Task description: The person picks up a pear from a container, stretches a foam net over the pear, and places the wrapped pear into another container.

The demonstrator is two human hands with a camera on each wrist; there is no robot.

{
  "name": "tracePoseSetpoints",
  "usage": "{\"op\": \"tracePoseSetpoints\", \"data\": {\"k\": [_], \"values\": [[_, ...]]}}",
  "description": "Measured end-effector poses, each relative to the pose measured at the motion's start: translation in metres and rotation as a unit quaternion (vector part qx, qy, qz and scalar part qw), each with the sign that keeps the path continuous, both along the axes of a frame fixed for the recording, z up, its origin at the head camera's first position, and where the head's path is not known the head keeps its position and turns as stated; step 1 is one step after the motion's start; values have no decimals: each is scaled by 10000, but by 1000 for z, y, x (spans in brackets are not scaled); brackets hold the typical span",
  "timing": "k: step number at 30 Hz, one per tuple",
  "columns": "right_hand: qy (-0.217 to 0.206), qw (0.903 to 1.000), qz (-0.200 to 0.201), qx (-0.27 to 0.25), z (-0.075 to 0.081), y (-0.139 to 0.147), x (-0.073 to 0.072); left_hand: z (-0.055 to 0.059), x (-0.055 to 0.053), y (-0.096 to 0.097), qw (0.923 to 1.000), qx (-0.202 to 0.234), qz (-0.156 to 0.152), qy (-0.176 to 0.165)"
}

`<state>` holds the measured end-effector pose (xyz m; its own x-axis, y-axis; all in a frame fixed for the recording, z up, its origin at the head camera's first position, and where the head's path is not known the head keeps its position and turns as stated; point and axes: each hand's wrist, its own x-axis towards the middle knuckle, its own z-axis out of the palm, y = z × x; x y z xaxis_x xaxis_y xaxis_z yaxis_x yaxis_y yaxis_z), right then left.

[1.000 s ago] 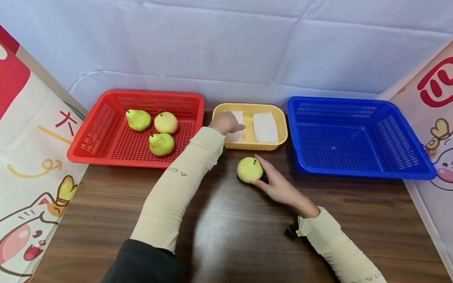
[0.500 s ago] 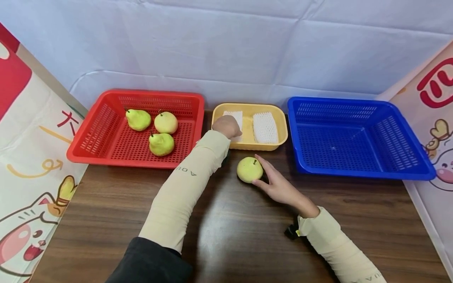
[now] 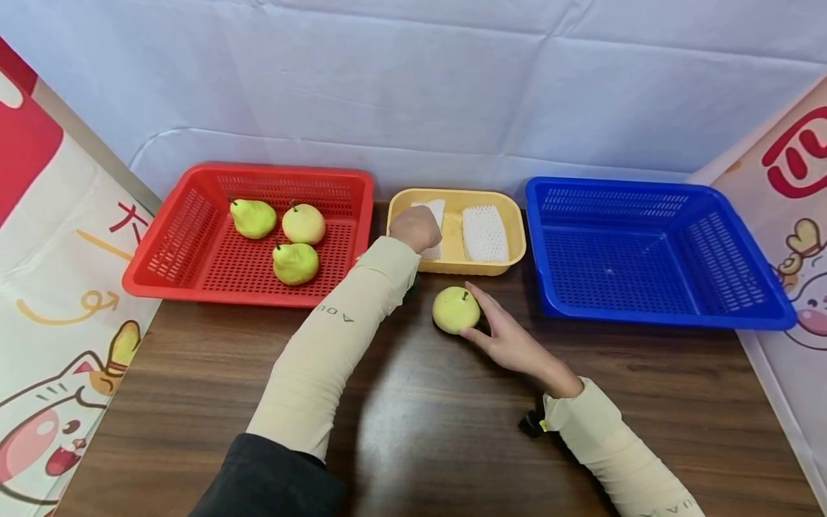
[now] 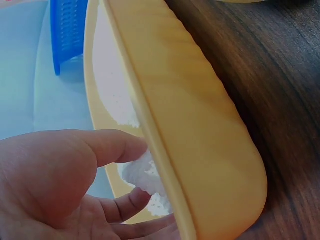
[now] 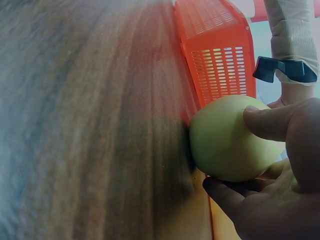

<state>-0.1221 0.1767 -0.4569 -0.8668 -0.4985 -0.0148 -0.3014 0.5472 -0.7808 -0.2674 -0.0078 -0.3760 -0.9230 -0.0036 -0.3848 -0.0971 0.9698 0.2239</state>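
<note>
Foam sleeve [image 3: 435, 207] pinched by left hand [image 3: 416, 228] in yellow tray [image 3: 464, 268]; pear [image 3: 455, 311], rightward and closer in, gripped by right hand [image 3: 510, 343].

Dark wood-grain tabletop [image 3: 161, 402], soft pale glare [image 3: 410, 424] at near middle. Pale lavender-white fabric backdrop [image 3: 400, 93] behind, creased, fold lines running across and down. Left printed panel [image 3: 45, 287], white: red patch [image 3: 26, 143] at top, orange looping arrow [image 3: 71, 312], cartoon cat [image 3: 41, 438] with open mouth below. Right printed panel [image 3: 788, 237], pinkish: bold red lettering [image 3: 797, 154], cartoon figure [image 3: 815, 309] cut off by frame edge. Lighting even.
</note>
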Motion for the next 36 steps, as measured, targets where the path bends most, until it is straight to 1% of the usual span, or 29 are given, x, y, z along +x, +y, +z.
{"op": "tracePoseSetpoints", "data": {"k": [4,9,12,15,17,20,23,26,29,33,36], "values": [[-23,10000,10,-12,1,0,1,4,-1,-5,9998,177,-47,-42],[-22,10000,2,-31,1,-1,1,11,-2,-14,9990,446,-4,-34],[-36,10000,-7,-17,1,-1,1,17,-3,-20,9978,646,-97,-72],[-34,10000,-8,8,2,-1,0,23,-4,-25,9963,788,-329,-130],[-34,10000,-12,12,2,-1,0,28,-4,-28,9950,896,-401,-176],[-32,10000,7,25,3,-1,0,36,-5,-33,9925,1145,-302,-289],[-53,10000,-3,25,3,-1,0,44,-5,-37,9876,1505,-113,-423],[-44,10000,-17,36,3,-1,0,50,-5,-40,9847,1675,-112,-476],[0,10000,-20,66,2,-1,-1,55,-5,-42,9833,1769,-188,-391],[17,10000,-36,74,2,-1,0,56,-3,-44,9821,1854,-329,-103],[53,9999,-22,85,2,-1,0,58,1,-45,9789,2015,-345,64]]}}
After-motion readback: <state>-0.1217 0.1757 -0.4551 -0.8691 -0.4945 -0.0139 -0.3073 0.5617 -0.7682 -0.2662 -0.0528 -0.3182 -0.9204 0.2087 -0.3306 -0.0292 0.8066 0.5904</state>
